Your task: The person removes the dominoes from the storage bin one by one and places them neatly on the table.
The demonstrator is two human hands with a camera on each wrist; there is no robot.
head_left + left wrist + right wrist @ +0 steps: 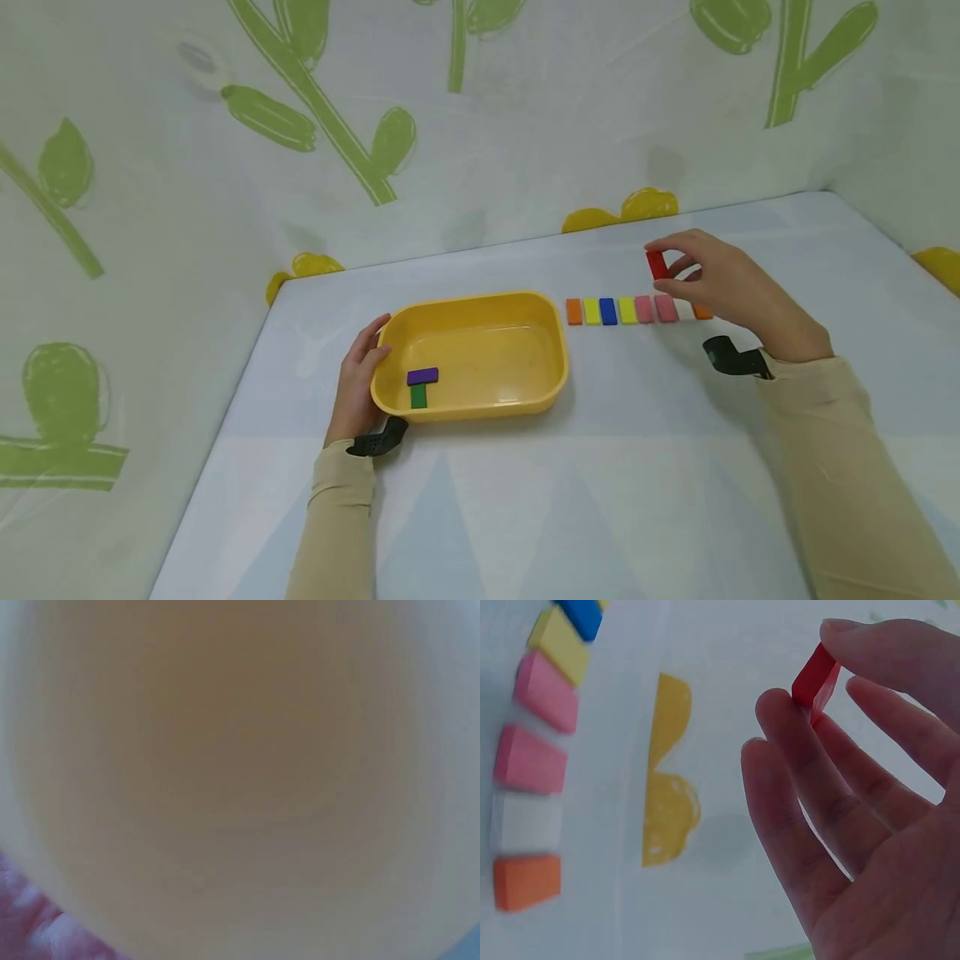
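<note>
My right hand pinches a red block between thumb and fingers, held just above the far right part of a row of coloured blocks. The right wrist view shows the red block at my fingertips, with pink, white and orange blocks lying at the left. My left hand grips the left rim of a yellow tub. Inside the tub lie a purple block and a green block. The left wrist view is filled by the blurred yellow tub wall.
The white table is bounded by a cloth backdrop printed with green plants and yellow flowers, at the back and both sides. The table's left edge runs close to the tub.
</note>
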